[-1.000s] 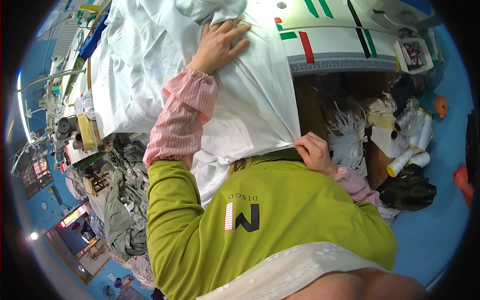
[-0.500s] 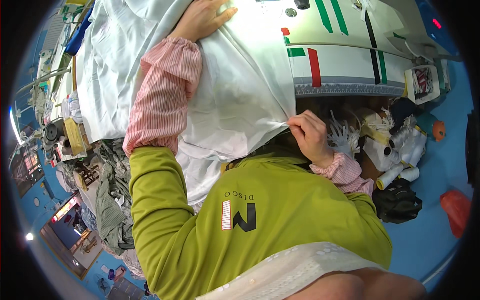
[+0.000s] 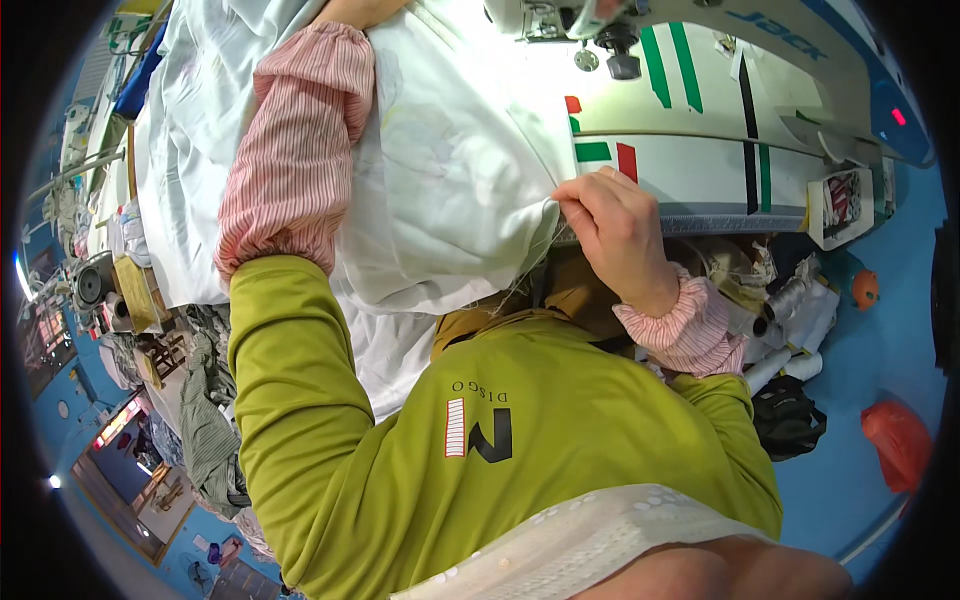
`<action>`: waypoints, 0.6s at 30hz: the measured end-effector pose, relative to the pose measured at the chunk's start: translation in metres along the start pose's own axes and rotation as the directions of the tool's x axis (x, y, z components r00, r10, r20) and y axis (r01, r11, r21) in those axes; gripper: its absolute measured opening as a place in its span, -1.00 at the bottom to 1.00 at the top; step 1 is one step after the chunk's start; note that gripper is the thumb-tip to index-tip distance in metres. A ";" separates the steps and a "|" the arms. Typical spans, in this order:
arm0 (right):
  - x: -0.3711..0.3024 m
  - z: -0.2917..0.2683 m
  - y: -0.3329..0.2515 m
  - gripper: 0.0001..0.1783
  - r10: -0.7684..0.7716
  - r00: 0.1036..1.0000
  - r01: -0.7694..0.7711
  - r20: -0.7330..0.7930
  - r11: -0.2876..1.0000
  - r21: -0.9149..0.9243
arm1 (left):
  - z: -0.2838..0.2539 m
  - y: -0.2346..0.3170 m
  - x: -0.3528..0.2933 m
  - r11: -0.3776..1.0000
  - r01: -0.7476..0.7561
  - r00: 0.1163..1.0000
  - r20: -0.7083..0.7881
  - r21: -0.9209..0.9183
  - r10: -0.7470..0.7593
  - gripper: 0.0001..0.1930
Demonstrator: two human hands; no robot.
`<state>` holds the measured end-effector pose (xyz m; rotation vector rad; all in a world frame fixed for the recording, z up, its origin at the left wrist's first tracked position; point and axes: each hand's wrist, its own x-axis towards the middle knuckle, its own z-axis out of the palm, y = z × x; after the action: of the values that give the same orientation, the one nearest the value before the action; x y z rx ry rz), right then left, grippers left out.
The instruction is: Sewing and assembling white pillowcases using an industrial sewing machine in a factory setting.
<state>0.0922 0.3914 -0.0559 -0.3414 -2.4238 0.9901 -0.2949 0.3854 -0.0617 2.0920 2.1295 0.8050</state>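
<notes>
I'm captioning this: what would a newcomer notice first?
The lime-green top probably stands out first, filling the lower middle; above it spreads white fabric, its edge pinched by the right hand. A sewing machine at upper right and a red bag at far right come next.

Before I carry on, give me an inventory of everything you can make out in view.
White cloth: one, white, draped at upper left and centre
Table: one, white, upper right
Sewing machine: one, white and blue, top right
Tape strips: several, green, red and black, on the table
Ruler: one, grey, along the table's near edge
Open box: one, white, right end of the table
Thread spools: several, white and grey, right
Black bundle: one, right
Red bag: one, far right
Crumpled fabric: count unclear, grey-green, left
Left background: too small to itemise
Striped sleeves: two, pink, on the forearms
Left hand: one, top edge, mostly cut off
Right hand: one, centre right, pinching the cloth's edge
</notes>
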 end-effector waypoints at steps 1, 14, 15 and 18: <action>0.008 0.001 0.001 -0.86 0.018 1.000 -0.018 0.017 1.000 0.021 | -0.002 -0.013 0.001 0.987 0.155 0.983 0.102 -0.041 -0.150 -0.57; 0.077 0.017 0.055 -0.90 0.276 0.951 -0.302 0.140 0.929 0.215 | -0.009 -0.074 0.061 0.997 0.033 0.999 0.028 -0.064 -0.032 -0.49; 0.079 0.019 0.058 -0.90 0.275 0.952 -0.299 0.137 0.930 0.214 | -0.010 -0.082 0.063 0.998 0.030 0.999 0.026 -0.063 -0.028 -0.49; 0.078 0.028 0.049 -0.87 0.215 0.976 -0.219 0.043 0.950 0.221 | -0.028 -0.125 0.046 0.969 0.079 0.991 -0.122 0.234 -0.051 -0.57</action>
<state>0.0135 0.4409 -0.0809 -0.5287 -2.2945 1.3542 -0.4245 0.4257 -0.0723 2.1160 2.4536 0.7103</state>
